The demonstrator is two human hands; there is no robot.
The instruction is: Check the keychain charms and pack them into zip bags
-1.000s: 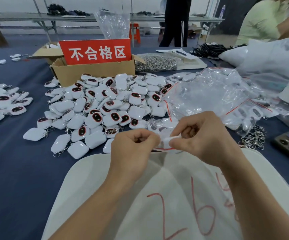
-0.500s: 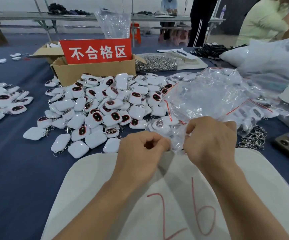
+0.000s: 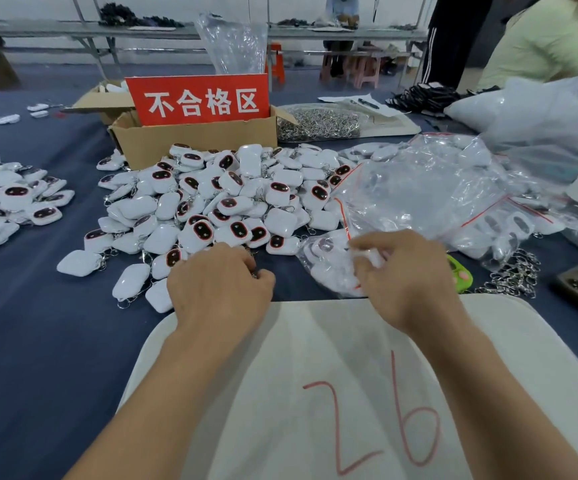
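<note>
Mostly white charms (image 3: 218,202), red-rimmed dark faces.

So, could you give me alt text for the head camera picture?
A person's right hand pinches a filled zip bag; the left hand sits at the near edge of a pile of white keychain charms on a blue table.

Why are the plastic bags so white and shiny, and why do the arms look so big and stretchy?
Head view: room light bounces off the crinkly clear bags, making white glare; its wide-angle lens stretches things near the edges, so the forearms bulge; the right hand pinching the small zip bag looks slightly smeared, the red sign sharp.
</note>
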